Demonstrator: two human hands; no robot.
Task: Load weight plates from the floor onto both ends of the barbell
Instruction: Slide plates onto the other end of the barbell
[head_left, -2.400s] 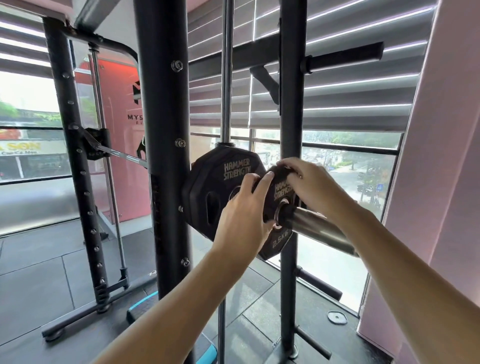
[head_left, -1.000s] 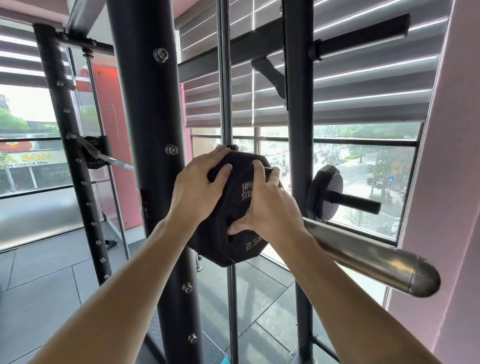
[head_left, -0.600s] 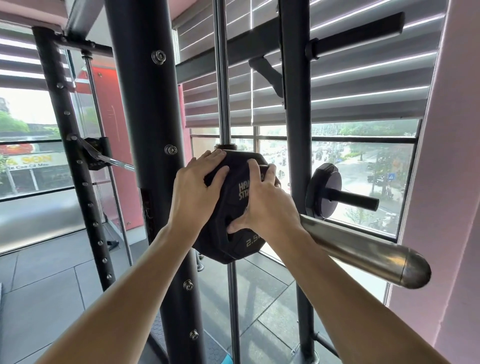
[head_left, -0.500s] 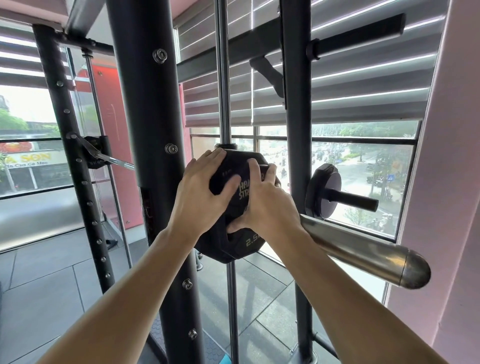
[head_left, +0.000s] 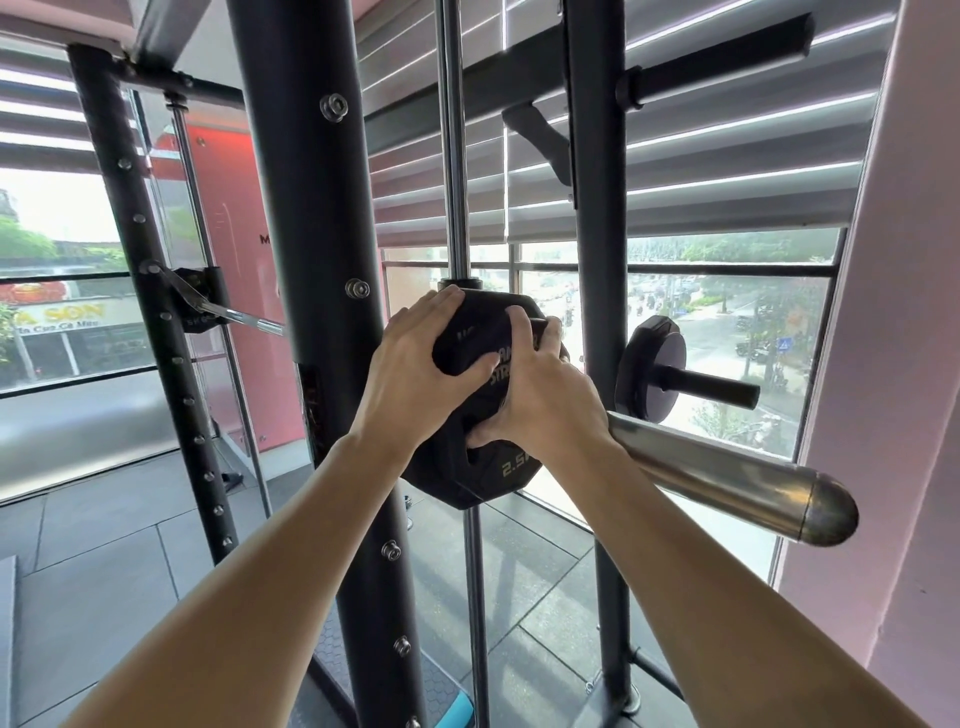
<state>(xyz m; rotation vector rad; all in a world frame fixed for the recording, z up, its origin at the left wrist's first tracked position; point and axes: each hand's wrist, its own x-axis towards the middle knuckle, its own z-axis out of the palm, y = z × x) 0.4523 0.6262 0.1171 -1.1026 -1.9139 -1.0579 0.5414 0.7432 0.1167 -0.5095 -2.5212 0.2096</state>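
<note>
Black hexagonal weight plates (head_left: 498, 467) sit on the steel barbell sleeve (head_left: 727, 478), pushed in close to the rack upright. The front one is marked 2.5. My left hand (head_left: 415, 374) grips the plates' upper left edge, fingers over the rim and thumb across the face. My right hand (head_left: 540, 395) holds the front plate from the right, fingers over its top and thumb hooked at a grip hole. The thin barbell shaft (head_left: 244, 317) shows at the left beyond the upright.
A thick black rack upright (head_left: 311, 312) stands just left of the plates, a chrome guide rod (head_left: 457, 156) behind them. A second post (head_left: 597, 260) carries a storage peg with a black disc (head_left: 654, 369). A pink wall (head_left: 909, 364) is close on the right.
The small plate has slid inward along the sleeve against the bigger plate. Both hands now clasp the plates near the upright; in the last half second only my left thumb shifted.
</note>
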